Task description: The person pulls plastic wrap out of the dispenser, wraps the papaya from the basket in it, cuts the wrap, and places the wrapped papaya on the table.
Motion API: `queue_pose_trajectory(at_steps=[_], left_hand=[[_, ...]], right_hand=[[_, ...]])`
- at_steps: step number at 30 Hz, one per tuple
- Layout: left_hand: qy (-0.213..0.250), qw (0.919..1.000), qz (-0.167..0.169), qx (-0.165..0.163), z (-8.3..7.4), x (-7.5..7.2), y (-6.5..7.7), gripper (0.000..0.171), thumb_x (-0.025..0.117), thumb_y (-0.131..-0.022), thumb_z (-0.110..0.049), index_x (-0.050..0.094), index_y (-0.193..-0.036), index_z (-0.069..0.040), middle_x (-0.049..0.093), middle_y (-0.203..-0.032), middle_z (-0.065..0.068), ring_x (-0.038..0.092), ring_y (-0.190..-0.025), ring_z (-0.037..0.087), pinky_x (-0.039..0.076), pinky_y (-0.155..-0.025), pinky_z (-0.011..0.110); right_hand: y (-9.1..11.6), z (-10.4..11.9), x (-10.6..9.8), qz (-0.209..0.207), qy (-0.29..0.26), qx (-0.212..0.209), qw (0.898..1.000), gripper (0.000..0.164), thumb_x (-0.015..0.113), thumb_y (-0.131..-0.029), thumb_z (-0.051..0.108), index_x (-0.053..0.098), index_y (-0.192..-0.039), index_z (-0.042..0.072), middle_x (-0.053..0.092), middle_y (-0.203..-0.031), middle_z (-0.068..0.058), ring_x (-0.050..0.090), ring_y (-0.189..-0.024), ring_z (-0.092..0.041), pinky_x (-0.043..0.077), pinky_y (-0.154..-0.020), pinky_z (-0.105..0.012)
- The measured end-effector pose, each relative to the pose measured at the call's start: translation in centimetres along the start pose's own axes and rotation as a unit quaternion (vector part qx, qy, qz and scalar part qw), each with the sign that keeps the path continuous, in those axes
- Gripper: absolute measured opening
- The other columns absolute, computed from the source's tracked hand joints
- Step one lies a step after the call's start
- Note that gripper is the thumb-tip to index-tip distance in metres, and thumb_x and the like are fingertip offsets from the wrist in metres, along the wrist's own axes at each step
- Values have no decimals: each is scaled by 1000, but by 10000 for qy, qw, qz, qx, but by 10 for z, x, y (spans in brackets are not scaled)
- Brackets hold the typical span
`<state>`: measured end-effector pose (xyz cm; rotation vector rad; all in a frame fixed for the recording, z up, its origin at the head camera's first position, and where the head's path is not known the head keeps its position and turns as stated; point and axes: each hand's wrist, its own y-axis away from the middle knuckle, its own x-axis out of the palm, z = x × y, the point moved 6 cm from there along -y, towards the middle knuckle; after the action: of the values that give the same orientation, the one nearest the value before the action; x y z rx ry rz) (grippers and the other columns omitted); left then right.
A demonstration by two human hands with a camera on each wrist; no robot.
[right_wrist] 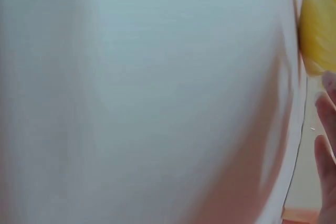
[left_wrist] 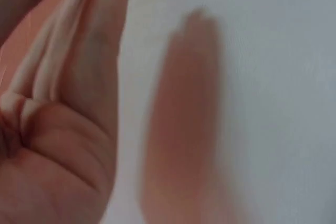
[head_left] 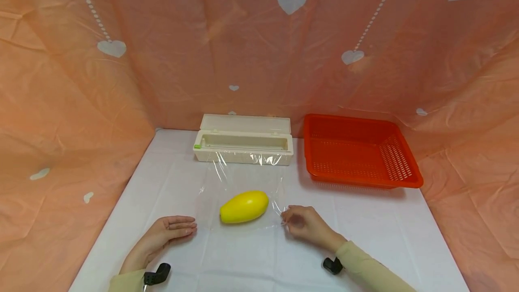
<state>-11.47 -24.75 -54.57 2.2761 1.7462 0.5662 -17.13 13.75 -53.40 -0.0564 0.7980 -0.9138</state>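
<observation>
Head view: our right grip (head_left: 307,226) pinches plastic wrap (head_left: 239,177); our left grip (head_left: 163,234) is empty, straight-fingered, the yellow fruit (head_left: 244,207) between them on the counter (head_left: 239,262); we judge wrapping underway, needing a left-side pinch next.

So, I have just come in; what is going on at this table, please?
A person is handling clear plastic film that runs from an open white box. The right hand seems to pinch its near right corner; the left hand is open, close to its left edge. A yellow fruit-shaped object lies on the film, not wrapped. A red basket stands to the right of the box.
</observation>
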Motion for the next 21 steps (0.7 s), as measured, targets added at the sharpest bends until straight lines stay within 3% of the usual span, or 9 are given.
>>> queue_pose_trajectory(at_steps=[3, 6, 11, 15, 21], left_hand=[[-603, 9979, -166, 153, -3, -1, -2, 52, 72, -85, -7, 50, -125, 17, 64, -114, 22, 65, -100, 19, 53, -85, 32], [-904, 9938, -491, 434, -9, -1, -7, 46, 73, -83, -6, 55, -119, 18, 65, -109, 24, 67, -95, 18, 55, -82, 33], [-933, 9864, -1076, 816, -21, -1, -16, 36, 71, -84, -1, 59, -111, 19, 69, -98, 20, 69, -88, 20, 56, -78, 36], [-919, 9809, -1393, 1004, -29, -2, -22, 32, 70, -85, -1, 61, -107, 19, 69, -94, 21, 69, -84, 25, 56, -77, 37], [-1691, 9564, -1999, 1296, -38, -6, -29, 29, 73, -86, -14, 67, -104, 9, 68, -95, 13, 65, -84, 14, 55, -75, 27]], right_hand=[[-4, 1, -4, -252, -166, 264, 9992, 24, 70, -72, -14, 66, -85, 5, 72, -92, -6, 67, -95, -23, 43, -99, -47], [-11, 9, -12, -464, -468, 531, 9964, 19, 64, -76, -18, 63, -86, -2, 71, -94, -15, 67, -96, -31, 44, -98, -44], [-22, 14, -19, -751, -1035, 924, 9875, 9, 56, -87, -15, 56, -91, -7, 67, -92, -23, 65, -92, -38, 53, -86, -29], [-30, 9, -20, -1044, -1308, 1086, 9799, 7, 52, -91, -13, 52, -95, -8, 62, -89, -27, 63, -87, -42, 55, -81, -33], [-42, -1, -20, -1289, -1680, 1175, 9702, 3, 49, -96, -7, 51, -98, -9, 59, -90, -30, 60, -81, -47, 55, -75, -42]])
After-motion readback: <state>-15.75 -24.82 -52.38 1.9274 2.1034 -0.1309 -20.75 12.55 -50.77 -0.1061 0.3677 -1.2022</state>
